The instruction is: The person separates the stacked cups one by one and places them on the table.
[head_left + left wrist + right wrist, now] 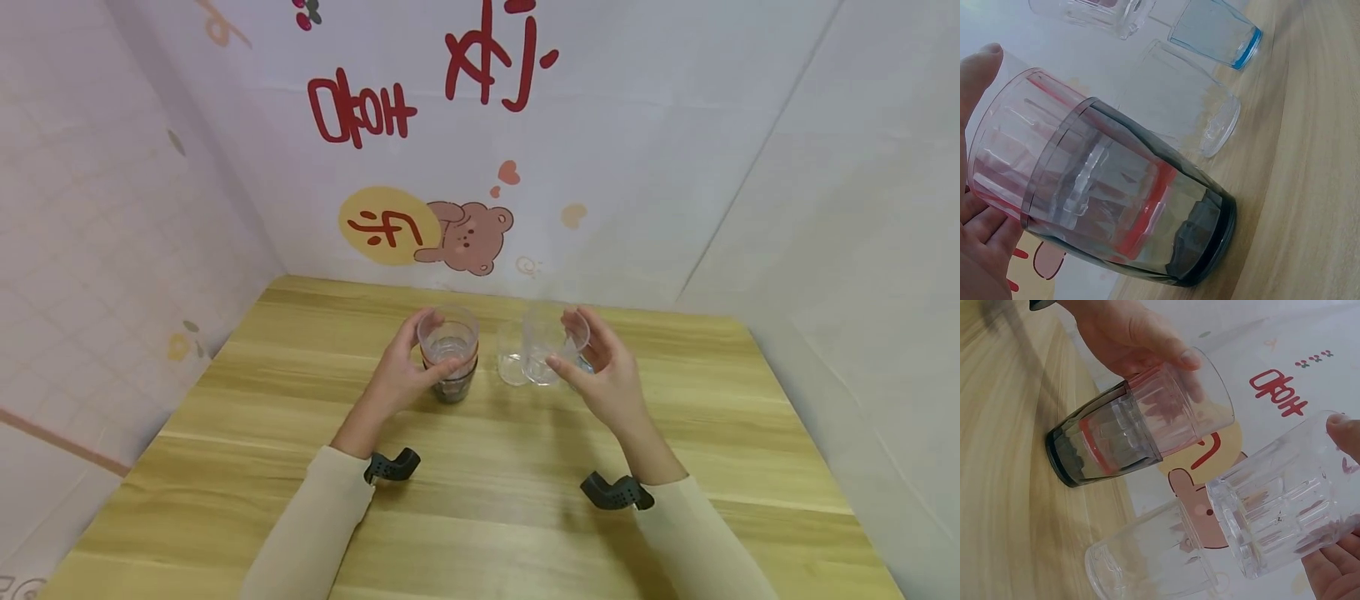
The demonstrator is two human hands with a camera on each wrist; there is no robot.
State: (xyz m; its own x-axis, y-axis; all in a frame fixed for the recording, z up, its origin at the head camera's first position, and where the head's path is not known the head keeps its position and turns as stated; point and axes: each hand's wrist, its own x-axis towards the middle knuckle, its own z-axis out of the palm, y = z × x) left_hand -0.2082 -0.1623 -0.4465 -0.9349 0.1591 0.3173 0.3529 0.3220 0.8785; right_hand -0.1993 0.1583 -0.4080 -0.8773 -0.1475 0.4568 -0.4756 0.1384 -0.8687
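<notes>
Cream sleeves (311,525) reach in from the near edge, one at left and one at right, each ending in a dark wrist mount (395,465) above the wooden table (480,508). At left, the left hand (401,375) is curled round the upper part of a nested stack — thumb on the near side, fingers on the far side. As far as I can make out, it is three deep: a dark-tinted cup (1204,244) outermost, a red-tinted cup (1154,403) seated inside it, and a clear cup (1213,403) innermost, its rim standing highest. Whether the base touches the table I cannot tell. Light, even pressure seems best, since squeezing one side could tip the stack or wedge the cups tighter.

Just right of the stack, a clear tumbler (1147,556) stands upright on the table; no contents show in it. Beside it, the right hand (611,383) clasps a lifted cup (1279,500), also clear, between thumb and fingers — no liquid shows inside. Keeping its base free of the tumbler's rim would be sensible, to avoid a knock. Farther right, partly behind the right hand, a blue-based cup (1216,31) stands on the table, likewise without visible contents.
</notes>
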